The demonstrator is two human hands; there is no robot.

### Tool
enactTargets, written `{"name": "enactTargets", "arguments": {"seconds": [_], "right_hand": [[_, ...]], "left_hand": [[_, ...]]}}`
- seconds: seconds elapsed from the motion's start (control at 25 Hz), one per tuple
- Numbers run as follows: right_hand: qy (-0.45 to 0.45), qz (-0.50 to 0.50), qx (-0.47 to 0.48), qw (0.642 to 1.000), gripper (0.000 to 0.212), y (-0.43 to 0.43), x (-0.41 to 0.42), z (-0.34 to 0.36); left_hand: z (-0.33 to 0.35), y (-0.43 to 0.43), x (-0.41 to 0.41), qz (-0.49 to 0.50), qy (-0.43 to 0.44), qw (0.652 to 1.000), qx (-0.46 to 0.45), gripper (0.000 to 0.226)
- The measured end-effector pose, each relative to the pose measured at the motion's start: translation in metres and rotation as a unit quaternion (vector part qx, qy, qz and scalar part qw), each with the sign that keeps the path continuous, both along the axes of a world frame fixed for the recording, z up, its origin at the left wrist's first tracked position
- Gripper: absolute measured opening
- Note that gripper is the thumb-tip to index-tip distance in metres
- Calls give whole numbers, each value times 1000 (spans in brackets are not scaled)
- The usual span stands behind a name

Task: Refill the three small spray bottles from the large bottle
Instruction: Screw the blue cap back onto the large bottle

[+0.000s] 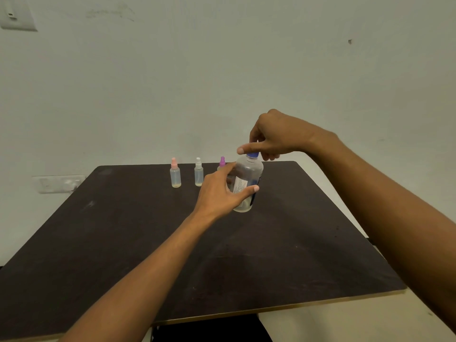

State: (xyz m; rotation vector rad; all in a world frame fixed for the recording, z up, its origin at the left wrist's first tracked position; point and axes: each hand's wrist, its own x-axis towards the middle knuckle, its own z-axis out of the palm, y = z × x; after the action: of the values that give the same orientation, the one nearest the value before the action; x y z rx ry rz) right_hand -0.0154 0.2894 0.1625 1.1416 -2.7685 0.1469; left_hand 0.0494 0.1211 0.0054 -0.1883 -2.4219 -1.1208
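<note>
Dark brown surface (pixel 148 255), pale edge strip. Far side, upright in a row, left to right: pink-capped spray bottle (pixel 175 175), white-capped spray bottle (pixel 199 172), purple-capped spray bottle (pixel 222 162). Large clear bottle (pixel 249 169) just right of them, slightly nearer.

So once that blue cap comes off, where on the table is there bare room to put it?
Bare table lies in front of the large bottle between the forearms, left of the pink-capped bottle, and right of the large bottle. Crowded: the far strip, around the small bottles, the left hand and the right hand on the blue cap.
</note>
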Motion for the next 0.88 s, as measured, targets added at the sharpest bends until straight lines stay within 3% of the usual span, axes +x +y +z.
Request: {"name": "enactTargets", "arguments": {"seconds": [0.08, 0.2, 0.4, 0.6, 0.88], "right_hand": [[0, 22, -22, 1000, 65, 2, 1, 3], [-66, 98, -30, 993, 34, 9, 5, 18], [-20, 85, 1, 996, 20, 4, 4, 22], [1, 4, -12, 1000, 58, -8, 4, 8], [-14, -14, -101, 995, 84, 5, -2, -6]], "left_hand": [[2, -1, 0, 7, 4, 1000, 12, 85], [5, -1, 0, 7, 6, 1000, 22, 88], [8, -1, 0, 6, 5, 1000, 19, 88], [5, -2, 0, 8, 3, 1000, 17, 83], [9, -2, -5, 2, 4, 1000, 25, 85]]}}
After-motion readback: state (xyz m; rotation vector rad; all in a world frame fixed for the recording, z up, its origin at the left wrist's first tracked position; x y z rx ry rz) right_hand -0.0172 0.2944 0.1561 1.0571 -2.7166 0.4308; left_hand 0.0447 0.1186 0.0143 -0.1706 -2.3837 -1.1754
